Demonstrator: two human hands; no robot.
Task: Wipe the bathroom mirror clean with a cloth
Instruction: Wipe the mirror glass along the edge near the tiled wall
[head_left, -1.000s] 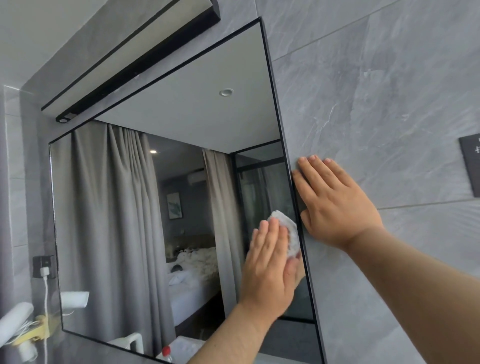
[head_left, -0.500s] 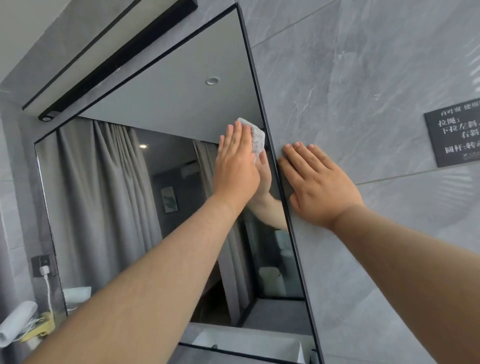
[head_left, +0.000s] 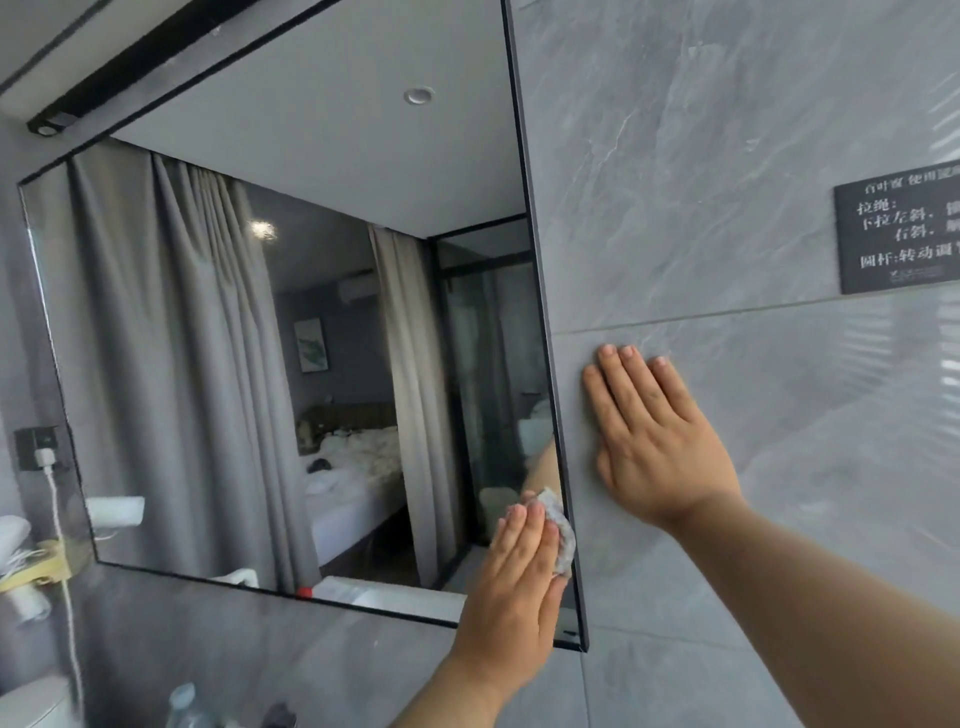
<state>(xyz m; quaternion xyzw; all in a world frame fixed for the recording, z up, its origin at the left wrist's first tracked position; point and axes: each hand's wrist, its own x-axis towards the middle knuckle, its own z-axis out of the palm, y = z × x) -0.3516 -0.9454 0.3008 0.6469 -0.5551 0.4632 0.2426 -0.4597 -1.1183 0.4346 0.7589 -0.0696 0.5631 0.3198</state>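
A large black-framed mirror (head_left: 291, 322) hangs on the grey tiled wall and reflects a curtain and a bed. My left hand (head_left: 514, 587) lies flat with straight fingers near the mirror's lower right corner, pressing a small white cloth (head_left: 561, 530) against the glass. Only the cloth's right edge shows past my fingers. My right hand (head_left: 654, 441) rests flat and open on the grey tile just right of the mirror frame, holding nothing.
A black sign with white text (head_left: 898, 234) is fixed to the wall at the right. A black light bar (head_left: 156, 57) runs above the mirror. At lower left are a wall socket with a white cable (head_left: 57, 499), a white holder and a bottle (head_left: 182, 701).
My left hand slid the cloth from the mirror's upper right edge down to its lower right corner. My right hand stayed flat on the tile.
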